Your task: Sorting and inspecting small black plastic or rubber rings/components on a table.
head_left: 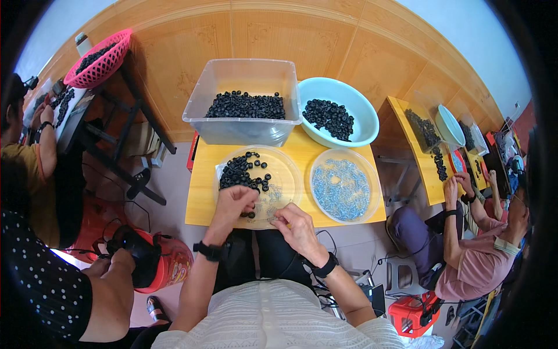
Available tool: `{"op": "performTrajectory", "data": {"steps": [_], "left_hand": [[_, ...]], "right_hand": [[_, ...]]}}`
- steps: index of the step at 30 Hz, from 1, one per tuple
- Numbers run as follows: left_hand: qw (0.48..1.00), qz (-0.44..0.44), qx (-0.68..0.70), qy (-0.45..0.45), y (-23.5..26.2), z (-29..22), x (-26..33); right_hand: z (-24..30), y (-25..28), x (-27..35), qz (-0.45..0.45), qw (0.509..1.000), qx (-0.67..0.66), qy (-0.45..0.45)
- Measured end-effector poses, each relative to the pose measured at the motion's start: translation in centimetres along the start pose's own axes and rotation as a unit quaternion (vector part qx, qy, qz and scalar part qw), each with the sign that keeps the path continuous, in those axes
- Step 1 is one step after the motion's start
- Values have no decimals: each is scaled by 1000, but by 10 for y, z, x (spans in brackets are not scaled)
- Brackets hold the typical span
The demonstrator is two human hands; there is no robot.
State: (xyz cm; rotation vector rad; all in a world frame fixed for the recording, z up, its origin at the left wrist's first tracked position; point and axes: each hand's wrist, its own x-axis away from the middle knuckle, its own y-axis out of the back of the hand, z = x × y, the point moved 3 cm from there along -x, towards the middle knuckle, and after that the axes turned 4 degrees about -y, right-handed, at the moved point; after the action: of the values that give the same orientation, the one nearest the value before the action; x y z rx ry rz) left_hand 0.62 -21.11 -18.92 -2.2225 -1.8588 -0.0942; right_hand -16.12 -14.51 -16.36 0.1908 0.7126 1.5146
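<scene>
My left hand (235, 203) is closed, fingers curled together over the near left of a shallow clear round tray (295, 174). Small round black parts (232, 170) are heaped in that tray's left side, a few lying loose by my fingertips. To the right, at the tray's near edge, my right hand (297, 228) is closed in a pinch. What either hand holds, if anything, is too small to make out. Some tiny thin pieces (270, 195) lie on the tray's bare bottom. Beside it, a second clear round tray (376, 195) holds many tiny blue and clear pieces (342, 191).
Behind the trays on the yellow table (200, 203) stand a clear plastic bin (244, 129) and a light blue basin (369, 122), both with black parts. Co-workers sit left and right. A pink basket (119, 52) stands far left, a red bucket (177, 262) lower left.
</scene>
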Motion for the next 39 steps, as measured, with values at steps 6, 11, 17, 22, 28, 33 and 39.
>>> {"op": "performTrajectory", "data": {"steps": [6,11,17,22,28,33,39], "left_hand": [[975,-87,-169,-118,20,-8,-62],[945,-85,-257,-184,5,-15,-82],[883,-10,-422,-207,-26,-10,-89],[846,10,-480,-231,-40,-1,-87],[826,-12,-509,-244,-40,2,-88],[901,3,-379,-212,-37,-22,-72],[988,86,126,-30,-20,-16,-9]], "right_hand": [[-10,1,0,-12,999,40,1],[-18,-2,0,-17,998,63,2],[-24,-9,0,-27,997,68,11],[-30,-10,2,-44,997,62,-4],[-28,-2,-2,-59,995,3,-80],[-32,12,-6,-99,987,-59,-113],[-25,17,-9,-76,948,-248,-185]]}}
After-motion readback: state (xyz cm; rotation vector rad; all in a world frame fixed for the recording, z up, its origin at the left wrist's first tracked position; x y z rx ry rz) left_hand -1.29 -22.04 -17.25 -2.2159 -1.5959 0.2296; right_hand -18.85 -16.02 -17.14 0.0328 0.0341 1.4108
